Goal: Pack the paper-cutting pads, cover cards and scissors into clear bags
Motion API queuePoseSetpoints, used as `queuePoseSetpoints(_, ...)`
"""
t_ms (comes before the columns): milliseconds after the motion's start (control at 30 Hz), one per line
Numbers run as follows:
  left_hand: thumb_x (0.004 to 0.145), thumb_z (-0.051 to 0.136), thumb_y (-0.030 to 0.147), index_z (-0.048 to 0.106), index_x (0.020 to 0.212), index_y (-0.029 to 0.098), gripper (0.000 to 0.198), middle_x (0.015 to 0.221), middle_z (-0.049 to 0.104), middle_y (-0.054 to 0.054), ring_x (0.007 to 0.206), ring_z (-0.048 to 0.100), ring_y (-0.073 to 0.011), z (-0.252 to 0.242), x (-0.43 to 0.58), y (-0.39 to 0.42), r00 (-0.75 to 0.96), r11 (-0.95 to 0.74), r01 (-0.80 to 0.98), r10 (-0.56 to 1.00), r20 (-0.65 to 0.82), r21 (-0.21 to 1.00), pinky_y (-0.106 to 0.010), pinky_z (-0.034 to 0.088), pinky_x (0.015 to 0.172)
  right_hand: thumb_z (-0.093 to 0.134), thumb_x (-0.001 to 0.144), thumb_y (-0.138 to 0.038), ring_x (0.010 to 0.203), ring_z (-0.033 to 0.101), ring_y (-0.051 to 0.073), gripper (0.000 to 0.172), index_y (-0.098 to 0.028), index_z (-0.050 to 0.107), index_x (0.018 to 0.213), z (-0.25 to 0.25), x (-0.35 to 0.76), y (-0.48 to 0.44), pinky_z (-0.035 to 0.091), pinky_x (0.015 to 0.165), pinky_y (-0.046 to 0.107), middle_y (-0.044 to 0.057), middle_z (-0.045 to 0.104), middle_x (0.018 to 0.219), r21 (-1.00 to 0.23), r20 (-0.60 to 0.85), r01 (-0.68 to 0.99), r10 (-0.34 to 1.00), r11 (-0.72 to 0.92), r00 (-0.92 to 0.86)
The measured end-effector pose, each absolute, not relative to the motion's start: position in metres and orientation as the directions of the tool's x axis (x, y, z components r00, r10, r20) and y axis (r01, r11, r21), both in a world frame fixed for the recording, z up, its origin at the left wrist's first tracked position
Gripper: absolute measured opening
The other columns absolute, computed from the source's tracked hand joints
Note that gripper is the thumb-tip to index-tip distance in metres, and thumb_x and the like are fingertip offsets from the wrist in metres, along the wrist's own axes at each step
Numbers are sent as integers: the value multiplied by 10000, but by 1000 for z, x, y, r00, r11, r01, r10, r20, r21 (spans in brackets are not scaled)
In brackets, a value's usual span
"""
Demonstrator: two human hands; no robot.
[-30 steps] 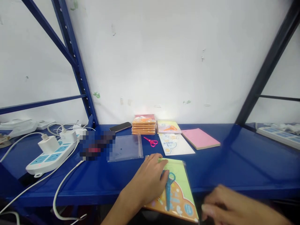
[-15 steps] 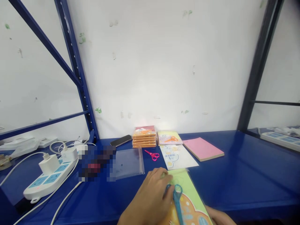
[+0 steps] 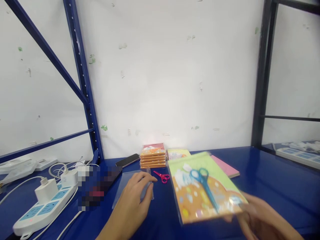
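As the right hand [image 3: 265, 221] grips the scissors packet [image 3: 207, 188] aloft (earlier flat), left hand [image 3: 132, 203] open on a clear sleeve [image 3: 122, 183]

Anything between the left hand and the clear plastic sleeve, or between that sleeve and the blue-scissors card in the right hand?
The left hand rests on the clear plastic sleeve. Between sleeve and blue-scissors card, held in the right hand, pink scissors lie on the shelf.

"What sort of place are we standing in?"

"A plain workroom: a blue steel rack [image 3: 82, 83] is standing against a scuffed white wall [image 3: 170, 76], and a power strip [image 3: 45, 208] is lying at eight o'clock."
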State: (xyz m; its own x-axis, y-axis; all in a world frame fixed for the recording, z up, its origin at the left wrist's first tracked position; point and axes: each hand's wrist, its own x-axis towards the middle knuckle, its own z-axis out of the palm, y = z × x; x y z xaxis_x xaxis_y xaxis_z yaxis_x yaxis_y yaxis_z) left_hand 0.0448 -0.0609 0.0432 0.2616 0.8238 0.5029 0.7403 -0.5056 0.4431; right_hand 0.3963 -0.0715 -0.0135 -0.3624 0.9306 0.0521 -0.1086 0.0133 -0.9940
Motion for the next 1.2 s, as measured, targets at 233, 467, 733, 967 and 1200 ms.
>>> queuePoseSetpoints(233, 1025, 420, 261, 696, 1107, 269, 288, 1169, 691, -62, 1145, 631, -246, 48, 46, -69, 275, -495, 755, 835, 478, 431, -453, 500, 1048, 660, 906, -570, 668, 658, 161, 580, -148, 632, 1304, 42, 378, 27, 510, 574, 246, 104, 771, 899, -968, 148, 184, 982, 168, -116)
queuePoseSetpoints(467, 1017, 412, 235, 710, 1105, 263, 312, 1168, 703, -52, 1134, 633, -246, 49, 47, -69, 289, -479, 769, 851, 439, 423, -437, 507, 1028, 447, 1003, -552, 707, 733, 231, 511, -225, 609, 1361, 0, 393, 55, 530, 611, 323, 82, 805, 938, -641, 281, 723, 955, 256, -89)
queuePoseSetpoints(733, 1011, 413, 195, 706, 1101, 252, 312, 1159, 692, -56, 1133, 631, -233, 37, 69, -69, 355, -503, 743, 856, 376, 442, -410, 496, 1037, 451, 975, -465, 1054, 709, 398, 480, -122, 755, 1118, 20, 461, 113, 497, 915, 473, 215, 771, 1146, -382, 362, 905, 931, 185, -38)
queuePoseSetpoints(967, 989, 396, 143, 706, 1107, 216, 340, 1143, 694, -82, 1115, 638, -235, 34, 89, -74, 460, -562, 688, 827, 323, 459, -402, 506, 1021, 487, 968, -392, 1062, 685, 315, 353, -215, 780, 1049, 4, 467, 131, 500, 957, 402, 122, 774, 1088, -369, 322, 850, 910, 376, -262)
queuePoseSetpoints(1200, 851, 580, 212, 809, 1042, 250, 301, 949, 791, -59, 915, 733, -266, -17, 158, -90, 585, -394, 467, 809, 57, 792, -418, 560, 919, 491, 950, -449, 1008, 657, 329, 357, -236, 768, 1027, 0, 476, 100, 490, 909, 432, 125, 753, 985, -346, 270, 870, 925, 351, -266)
